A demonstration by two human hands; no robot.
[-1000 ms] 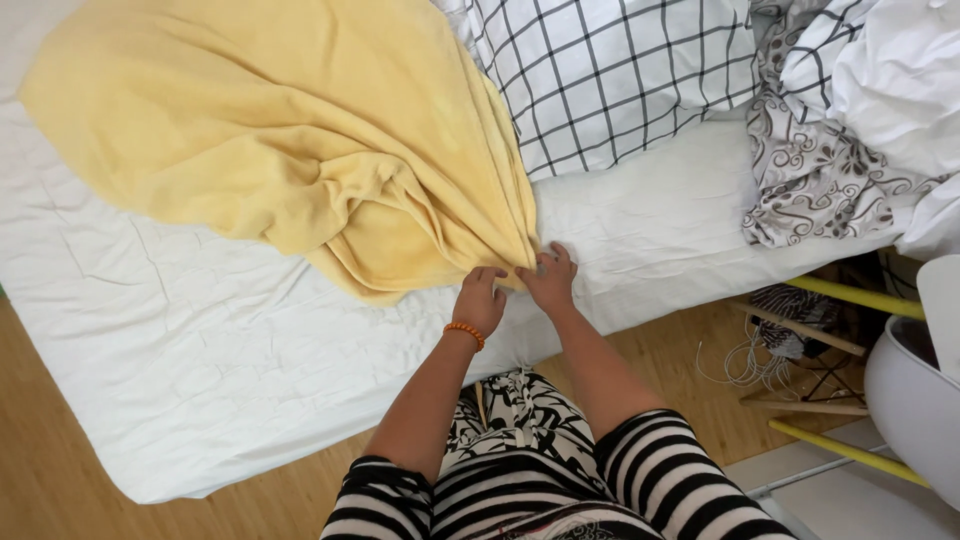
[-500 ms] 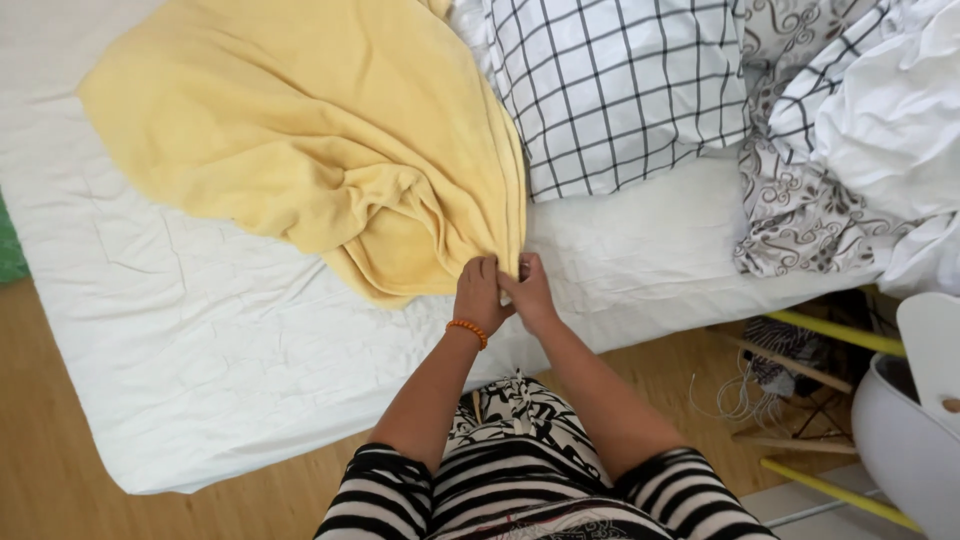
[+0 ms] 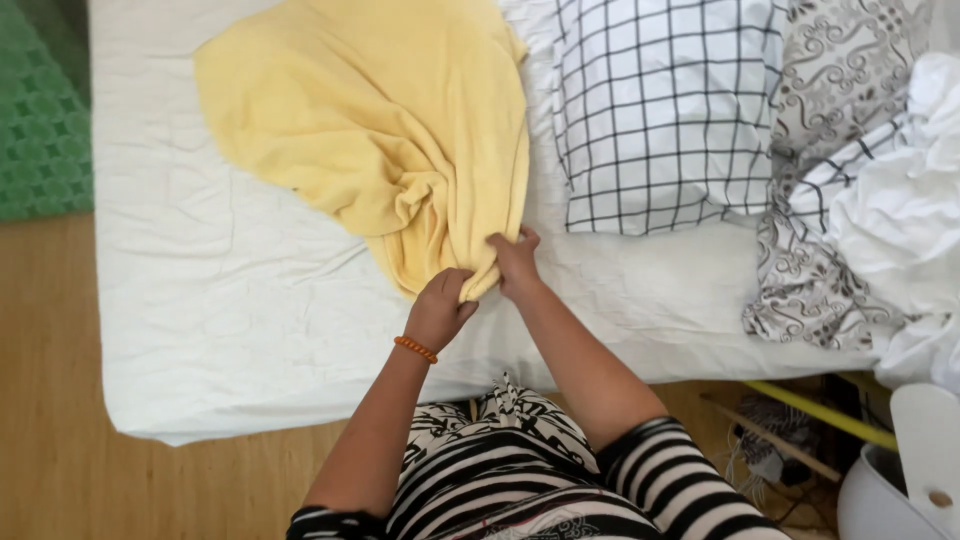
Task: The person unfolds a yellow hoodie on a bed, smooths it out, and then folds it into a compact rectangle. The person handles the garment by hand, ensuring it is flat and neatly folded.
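Nearest the camera, the person's striped sleeves and patterned clothing fill the lower edge, with both forearms reaching up toward the bed.

The left hand, an orange bracelet at its wrist, is clenched on the near tip of the yellow blanket, the cloth bunched inside the fist. Just beside it, the right hand pinches the blanket's right-hand edge between fingers and thumb. The two hands sit close together, almost touching, both grasping the same gathered corner.

From that corner the blanket fans out away from the person across the bed's white sheet, wrinkled and folded near the hands, flatter farther off. Its far edge runs out of the top of the view.

To the right of the blanket lies a checked pillow, white with a dark grid, its left side touching or just meeting the blanket's edge. Right of the pillow is a grey patterned cloth, and beyond that a heap of white bedding.

Well left of the blanket, past the bed's edge, a green mat lies on the wooden floor. At the lower right of the blanket, off the bed, a yellow rod and a white container sit on the floor.
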